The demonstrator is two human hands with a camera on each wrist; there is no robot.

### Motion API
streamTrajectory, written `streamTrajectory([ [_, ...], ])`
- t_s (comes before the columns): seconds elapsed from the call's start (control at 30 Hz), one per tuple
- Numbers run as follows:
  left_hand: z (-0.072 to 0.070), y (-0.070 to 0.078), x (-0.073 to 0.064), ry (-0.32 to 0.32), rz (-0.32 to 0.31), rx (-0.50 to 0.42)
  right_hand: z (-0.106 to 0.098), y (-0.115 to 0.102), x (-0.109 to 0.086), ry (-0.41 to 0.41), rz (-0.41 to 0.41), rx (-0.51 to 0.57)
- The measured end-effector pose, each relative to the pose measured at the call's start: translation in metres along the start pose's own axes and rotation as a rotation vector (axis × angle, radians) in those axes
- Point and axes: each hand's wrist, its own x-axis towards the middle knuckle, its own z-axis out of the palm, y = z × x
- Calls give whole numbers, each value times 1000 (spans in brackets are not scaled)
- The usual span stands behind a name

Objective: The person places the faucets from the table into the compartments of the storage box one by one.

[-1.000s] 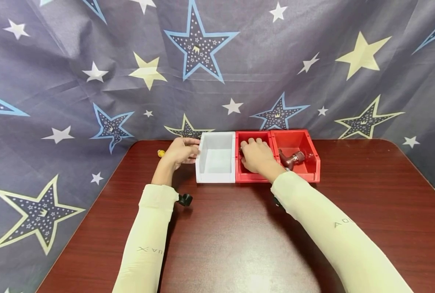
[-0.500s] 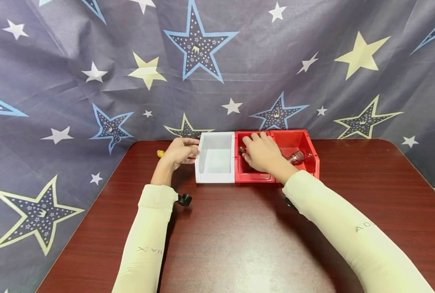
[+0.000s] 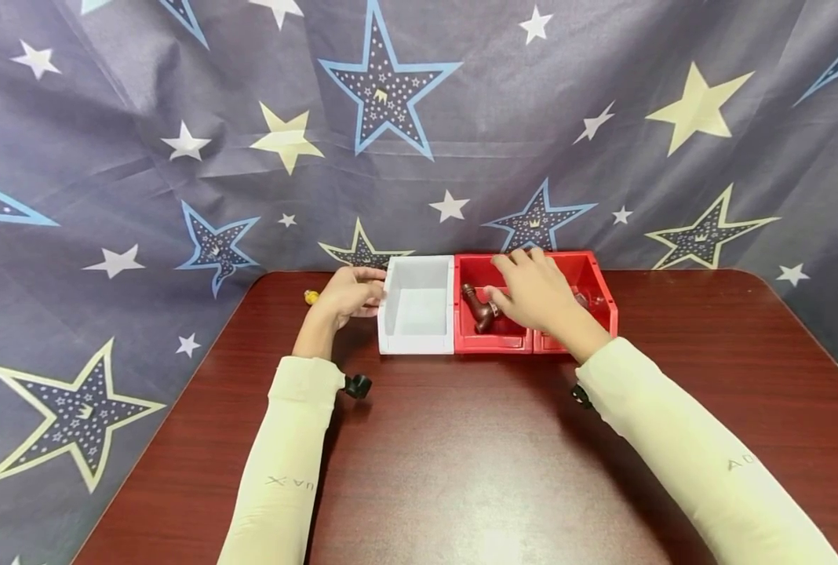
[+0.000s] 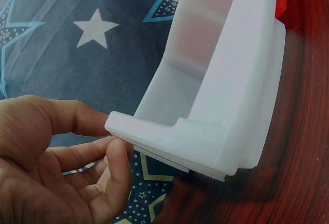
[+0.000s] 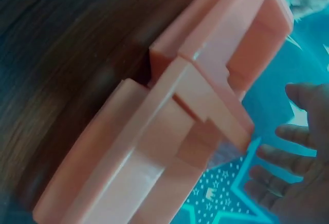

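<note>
My left hand [image 3: 351,297] pinches the left rim of a white bin [image 3: 417,345]; in the left wrist view the fingers [image 4: 77,118] grip its corner. A glossy brown bent piece [image 3: 482,312] with a pale band lies in the middle red bin [image 3: 493,343]. Over the divide between that bin and the right red bin [image 3: 606,318] hovers my right hand [image 3: 535,292], fingers spread, holding nothing. Part of another brown piece [image 3: 581,300] shows in the right bin, mostly hidden by the hand. The right wrist view shows the hand [image 5: 293,152] beside the bins' rims.
The three bins stand side by side at the back of the dark red wooden table [image 3: 447,455]. Directly behind hangs a grey star-patterned cloth [image 3: 447,173]. A small yellow object [image 3: 311,297] lies left of my left hand.
My right hand has risen and moved right from the middle red bin, letting go of the brown bent piece, which now shows there. The left hand stays at the white bin.
</note>
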Motion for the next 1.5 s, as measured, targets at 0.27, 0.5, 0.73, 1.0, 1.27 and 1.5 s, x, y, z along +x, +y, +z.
streamTrajectory([
  [0.27, -1, 1, 0, -5, -9, -3, -9, 21, -13, 11, 68, 76],
  [0.5, -1, 1, -1, -8, -15, -2, -10, 40, -26, 37, 113, 98],
  [0.73, 0, -1, -2, 5, -12, 5, -20, 63, -40, 69, 170, 144],
  [1.0, 0, 1, -2, 10, -13, 7, -27, 89, -54, 58, 276, 231],
  [1.27, 0, 0, -1, 10, -15, 11, -24, 109, -63, 12, 345, 310],
  [1.5, -1, 1, -2, 8, -10, 19, -20, 124, -72, -14, 431, 387],
])
